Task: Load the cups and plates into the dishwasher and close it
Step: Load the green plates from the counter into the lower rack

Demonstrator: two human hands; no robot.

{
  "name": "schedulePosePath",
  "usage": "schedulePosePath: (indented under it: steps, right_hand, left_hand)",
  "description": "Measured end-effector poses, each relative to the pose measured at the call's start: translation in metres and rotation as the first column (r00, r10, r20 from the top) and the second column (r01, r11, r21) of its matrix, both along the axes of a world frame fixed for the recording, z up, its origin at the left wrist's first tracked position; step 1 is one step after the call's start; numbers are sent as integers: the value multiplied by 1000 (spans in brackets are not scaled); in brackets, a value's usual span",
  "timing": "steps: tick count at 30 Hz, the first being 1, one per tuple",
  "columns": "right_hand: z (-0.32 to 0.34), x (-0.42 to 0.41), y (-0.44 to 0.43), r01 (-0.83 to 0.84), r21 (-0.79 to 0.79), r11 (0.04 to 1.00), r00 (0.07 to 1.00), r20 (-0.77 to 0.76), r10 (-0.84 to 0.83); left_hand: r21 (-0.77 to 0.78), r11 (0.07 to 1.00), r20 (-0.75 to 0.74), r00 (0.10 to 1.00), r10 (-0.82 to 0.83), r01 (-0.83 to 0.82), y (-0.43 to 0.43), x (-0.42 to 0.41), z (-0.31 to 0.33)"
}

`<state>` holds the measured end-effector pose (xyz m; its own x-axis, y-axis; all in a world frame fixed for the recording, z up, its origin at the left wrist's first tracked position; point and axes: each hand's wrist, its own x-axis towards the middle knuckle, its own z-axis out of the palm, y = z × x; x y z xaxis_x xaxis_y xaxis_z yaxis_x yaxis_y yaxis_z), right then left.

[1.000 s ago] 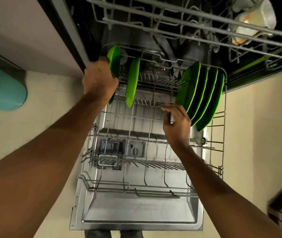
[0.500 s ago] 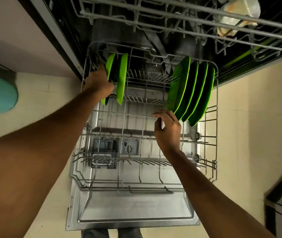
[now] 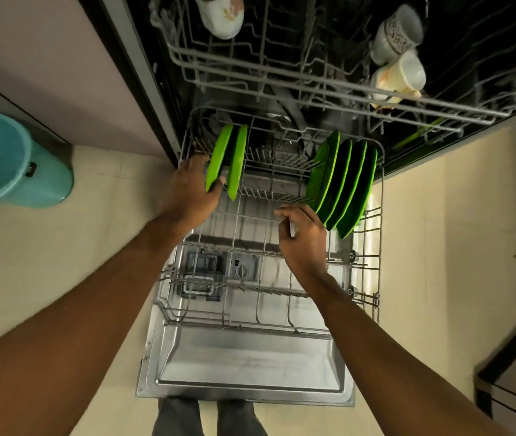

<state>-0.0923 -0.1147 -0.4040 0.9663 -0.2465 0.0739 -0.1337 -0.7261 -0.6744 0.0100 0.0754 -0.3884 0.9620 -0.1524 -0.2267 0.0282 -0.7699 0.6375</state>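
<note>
Both left-side plates (image 3: 239, 143) now stand close together, apart a second ago: the left hand (image 3: 191, 187) has set the far-left plate (image 3: 220, 157) upright in the lower rack (image 3: 371, 265) beside its neighbour (image 3: 238, 166), so it looks seated. Thumb and fingers still pinch its near rim. Right hand (image 3: 303, 236) curls loosely just over that rack; grip I cannot tell

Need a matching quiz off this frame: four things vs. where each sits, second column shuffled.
Things:
1. leftmost plate
2. four dark plates
3. cups
4. teal bin

Places:
a. upper rack
b. on the floor
c. lower rack, right side
d. at the left hand

Pairs: 1-d, 2-c, 3-a, 4-b
</note>
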Motion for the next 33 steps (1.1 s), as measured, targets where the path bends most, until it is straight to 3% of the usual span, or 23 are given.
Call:
schedulePosePath:
  steps: [8,21,33]
  right_hand:
    - [104,-1,23,-96,19,995,995,-13,96]
    - [258,-7,91,-320,55,946,947,8,320]
    - [358,-29,245,-527,16,850,843,136,520]
  left_hand:
    - [102,991,66,994,-91,84,24,-65,108]
    - [158,971,248,959,137,-180,88,-132,275]
    - [221,874,415,853,316,-432,243,-194,384]
